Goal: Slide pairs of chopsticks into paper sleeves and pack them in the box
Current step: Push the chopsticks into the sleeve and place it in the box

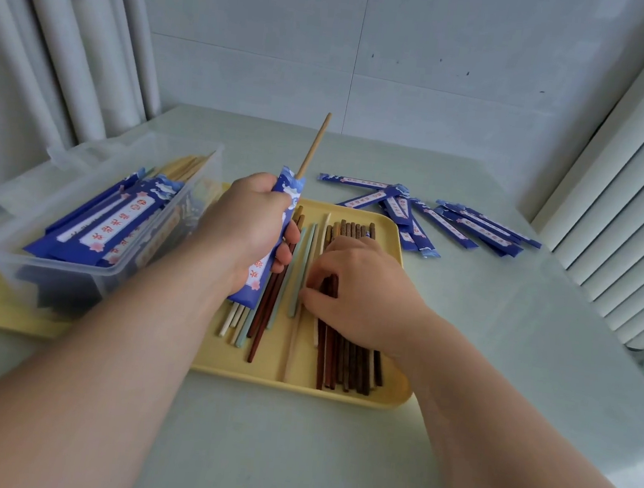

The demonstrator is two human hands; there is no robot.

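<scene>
1. The pale surface (501, 342) carries everything in front of me.
2. A yellow tray (375, 398) lies across its middle.
3. A clear box (71, 265) sits on the tray's 9 o'clock end, with packed sleeves (107, 229) lying inside.
4. Loose sleeves (446, 217), blue and flat, are scattered on the surface at 2 o'clock, just off the tray.
5. Dark chopsticks (351, 366) lie side by side at the tray's 3 o'clock side. Pale chopsticks (296, 273) lie beside them towards 9 o'clock.
6. My left hand (247, 220) hovers over the tray's middle, fingers clamped round a blue sleeve (287, 192).
7. My right hand (363, 288) rests on the dark chopsticks, fingers curled round a few of them.
8. A tan chopstick (315, 143) sticks out of the held sleeve's top, pointing to 12 o'clock.
</scene>
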